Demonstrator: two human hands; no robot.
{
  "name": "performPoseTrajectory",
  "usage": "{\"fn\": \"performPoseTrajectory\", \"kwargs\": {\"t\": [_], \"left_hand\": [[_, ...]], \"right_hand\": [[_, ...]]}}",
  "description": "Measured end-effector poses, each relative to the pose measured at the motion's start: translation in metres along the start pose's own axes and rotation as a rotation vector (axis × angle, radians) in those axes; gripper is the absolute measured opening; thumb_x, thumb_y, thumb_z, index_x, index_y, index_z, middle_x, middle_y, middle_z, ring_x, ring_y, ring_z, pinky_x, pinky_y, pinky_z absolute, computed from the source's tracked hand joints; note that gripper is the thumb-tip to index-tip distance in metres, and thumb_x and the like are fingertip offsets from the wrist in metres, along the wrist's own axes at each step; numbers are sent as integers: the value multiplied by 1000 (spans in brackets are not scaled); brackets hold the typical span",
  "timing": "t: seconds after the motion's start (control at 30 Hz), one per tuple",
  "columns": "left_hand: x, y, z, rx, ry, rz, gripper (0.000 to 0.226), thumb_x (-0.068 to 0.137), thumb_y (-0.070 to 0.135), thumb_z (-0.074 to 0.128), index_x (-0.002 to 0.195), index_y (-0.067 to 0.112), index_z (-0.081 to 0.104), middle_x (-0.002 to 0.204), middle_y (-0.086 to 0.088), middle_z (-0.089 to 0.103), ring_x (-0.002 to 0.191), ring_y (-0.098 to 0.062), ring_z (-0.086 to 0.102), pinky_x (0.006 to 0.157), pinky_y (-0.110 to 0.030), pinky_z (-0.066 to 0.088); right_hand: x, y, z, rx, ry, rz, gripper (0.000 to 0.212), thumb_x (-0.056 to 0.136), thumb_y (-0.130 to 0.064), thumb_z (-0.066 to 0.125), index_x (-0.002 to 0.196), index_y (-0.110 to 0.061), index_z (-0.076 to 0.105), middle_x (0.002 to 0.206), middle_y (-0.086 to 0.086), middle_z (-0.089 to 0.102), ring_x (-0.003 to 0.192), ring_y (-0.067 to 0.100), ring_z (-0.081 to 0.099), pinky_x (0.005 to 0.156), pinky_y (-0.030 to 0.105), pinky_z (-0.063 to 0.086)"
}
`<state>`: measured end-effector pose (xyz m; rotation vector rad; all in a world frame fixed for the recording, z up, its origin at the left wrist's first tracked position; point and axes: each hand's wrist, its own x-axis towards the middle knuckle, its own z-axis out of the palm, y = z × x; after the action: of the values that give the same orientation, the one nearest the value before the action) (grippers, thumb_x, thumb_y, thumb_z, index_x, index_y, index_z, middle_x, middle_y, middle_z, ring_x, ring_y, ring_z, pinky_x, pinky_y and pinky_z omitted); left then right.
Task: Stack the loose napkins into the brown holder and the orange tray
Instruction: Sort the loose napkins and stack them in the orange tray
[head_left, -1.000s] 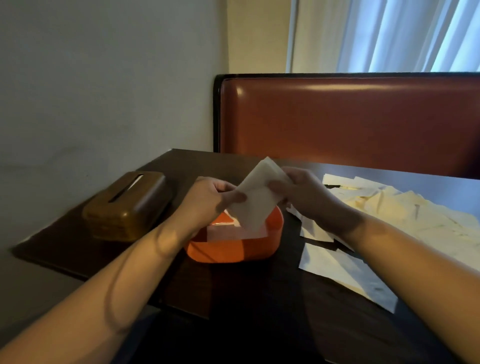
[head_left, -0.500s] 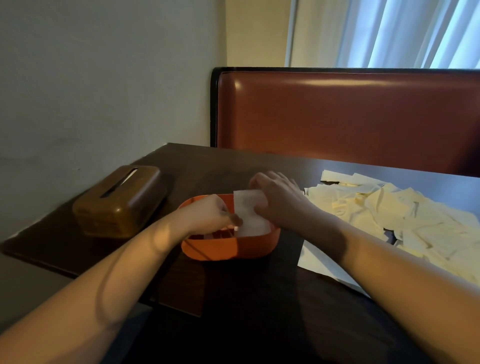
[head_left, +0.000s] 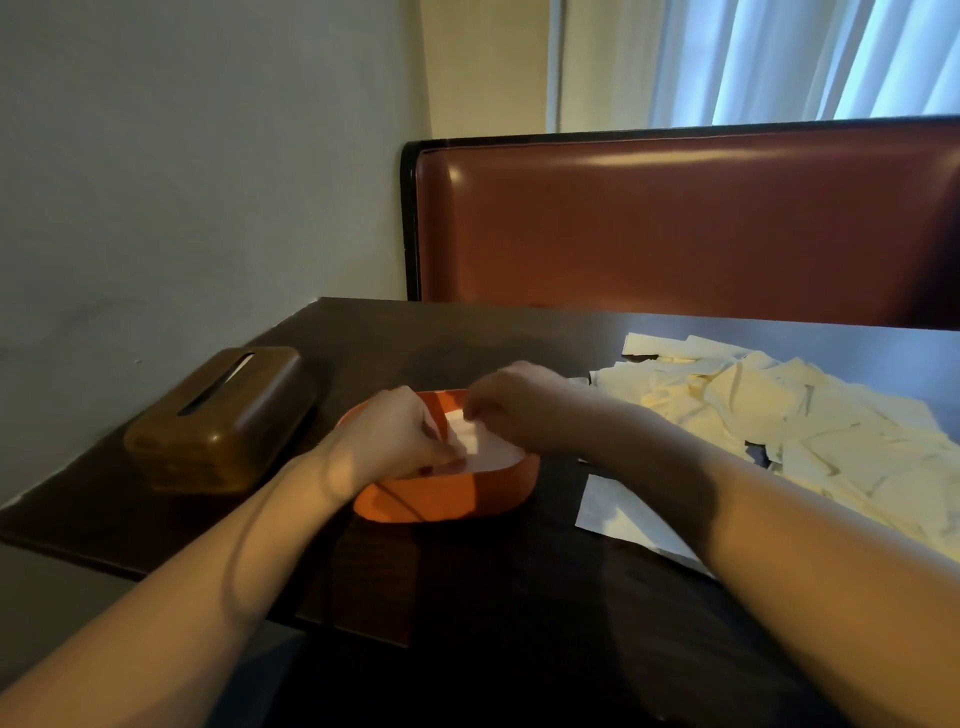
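The orange tray (head_left: 447, 499) sits on the dark table in front of me. A white napkin (head_left: 478, 449) lies inside it. My left hand (head_left: 395, 436) is over the tray's left side, its fingers curled onto the napkin's left edge. My right hand (head_left: 511, 402) reaches in from the right and pinches the napkin's far edge. The brown holder (head_left: 223, 421), with a slot in its lid, stands to the left of the tray. A pile of loose napkins (head_left: 769, 421) is spread over the table at the right.
One single napkin (head_left: 628, 519) lies flat just right of the tray, partly under my right forearm. A red-brown padded bench back (head_left: 675, 223) stands behind the table. A wall runs along the table's left edge.
Both hands brought the napkin down from above the tray into it. It now lies flat inside, with both hands lower and still on its edges.
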<state>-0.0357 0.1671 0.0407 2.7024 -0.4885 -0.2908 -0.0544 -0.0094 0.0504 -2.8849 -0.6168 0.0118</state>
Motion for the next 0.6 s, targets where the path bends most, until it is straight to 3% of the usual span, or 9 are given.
{"fn": "performPoseTrajectory", "kwargs": {"t": [0.07,0.13,0.2,0.27,0.33,0.4,0.47,0.53,0.6], "left_hand": [[-5,12,-3,3,197,6,28,90,48,62,75,25,68,70,7,67,66,-2,64,73,-27,54],[-13,33,-1,2,328,43,25,94,48,57,79,28,61,74,8,63,69,-3,60,67,-25,49],[-24,58,7,-19,356,237,18,95,45,55,87,30,61,82,13,60,75,-1,57,64,-19,42],[-31,84,19,3,270,530,12,95,37,59,98,28,66,92,15,59,84,0,57,69,-12,42],[-28,109,36,69,70,681,17,93,30,64,108,24,68,104,12,63,91,1,58,73,-9,44],[-15,126,53,139,-110,622,31,91,31,68,120,26,63,114,13,59,97,1,52,75,-10,41],[1,136,65,171,-255,505,50,84,39,74,129,28,56,123,13,53,107,-3,49,87,-19,44],[13,142,73,207,-366,418,64,76,47,79,132,29,53,125,11,51,110,-6,50,95,-30,49],[19,145,75,163,-428,356,66,73,47,82,129,28,53,117,11,54,104,-6,54,92,-32,53]], "right_hand": [[-20,16,-10,153,189,-13,19,99,-17,54,115,-20,64,106,-6,63,92,5,62,82,24,55],[-43,38,-17,214,344,-4,16,98,-17,56,110,-19,66,99,-9,65,88,2,64,80,21,56],[-62,64,-21,212,361,24,15,96,-13,59,107,-19,67,97,-9,67,84,-3,64,81,19,56],[-81,87,-26,222,230,119,11,93,-14,66,98,-23,68,93,-8,69,80,-4,64,82,26,58],[-105,105,-31,218,77,194,4,86,-25,75,87,-23,72,84,-8,72,77,4,67,78,34,59],[-126,111,-33,148,-42,255,15,79,-38,80,86,-26,74,82,-11,71,76,4,66,72,29,56],[-140,112,-28,125,-183,326,26,74,-46,82,91,-30,72,86,-17,68,80,-1,63,70,19,49],[-148,116,-19,120,-310,392,38,67,-53,85,93,-32,66,92,-18,63,87,4,59,73,23,47],[-152,119,-8,95,-385,405,42,64,-57,85,89,-30,63,90,-15,60,83,5,55,69,25,45]]}}
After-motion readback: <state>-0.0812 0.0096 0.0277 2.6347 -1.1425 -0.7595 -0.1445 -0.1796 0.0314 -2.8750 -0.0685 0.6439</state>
